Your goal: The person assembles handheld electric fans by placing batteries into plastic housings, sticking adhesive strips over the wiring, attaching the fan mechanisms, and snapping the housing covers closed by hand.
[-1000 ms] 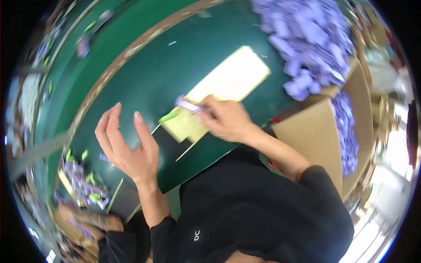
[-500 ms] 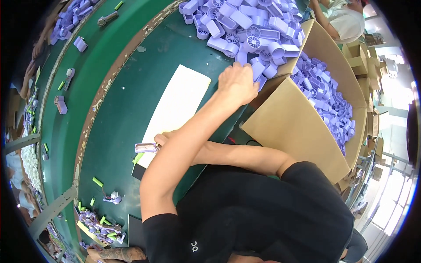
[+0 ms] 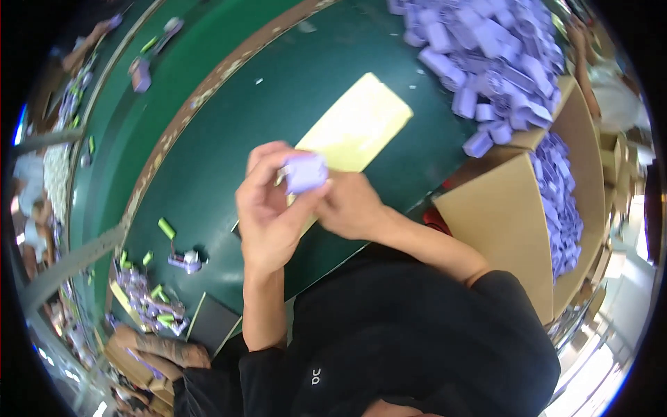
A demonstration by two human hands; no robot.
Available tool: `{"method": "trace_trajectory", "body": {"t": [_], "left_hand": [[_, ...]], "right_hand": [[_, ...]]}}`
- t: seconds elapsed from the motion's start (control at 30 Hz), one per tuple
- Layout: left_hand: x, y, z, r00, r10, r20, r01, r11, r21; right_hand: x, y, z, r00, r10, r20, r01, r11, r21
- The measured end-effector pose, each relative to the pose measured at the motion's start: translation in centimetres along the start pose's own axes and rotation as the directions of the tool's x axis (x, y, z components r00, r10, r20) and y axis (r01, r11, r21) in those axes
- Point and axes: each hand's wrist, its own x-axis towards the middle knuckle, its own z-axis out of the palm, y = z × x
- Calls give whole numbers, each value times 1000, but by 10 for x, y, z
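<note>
Over the green work surface, my left hand [image 3: 267,208] is closed round a light purple plastic housing [image 3: 306,172], held up between thumb and fingers. A small pale, shiny part shows at the housing's left side, too blurred to name. My right hand [image 3: 353,206] is closed against the housing's right side, its fingertips largely hidden, so what they grip cannot be made out. Under and beyond both hands lies a pale yellow rectangular pad [image 3: 372,121], set at a slant. A heap of similar purple housings [image 3: 486,48] lies at the far right.
An open cardboard box [image 3: 500,222] full of purple housings stands on the right. At left, a green conveyor [image 3: 114,132] runs behind a chipped brown rail [image 3: 187,104]. Assembled parts with green tabs [image 3: 149,295] lie lower left, near another person's tattooed forearm [image 3: 167,347].
My left hand has come back from the heap with a purple housing. My right hand has moved up and right to meet it. The view has shifted and blurred.
</note>
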Motion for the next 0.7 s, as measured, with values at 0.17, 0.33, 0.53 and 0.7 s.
{"method": "trace_trajectory", "body": {"t": [0.17,0.33,0.53,0.7], "left_hand": [[-48,-19,-68,917,324,-231,-58,683,728],[-69,-32,-110,969,246,-38,-102,529,843],[-83,-19,-88,795,289,-533,272,615,740],[-65,-28,-58,835,165,-525,393,489,778]], "right_hand": [[17,-14,-28,927,353,125,-369,919,137],[30,-33,-45,938,338,84,-320,932,-169],[29,-43,-45,966,260,-4,-246,906,-344],[33,-43,-42,969,246,16,-225,909,-352]]}}
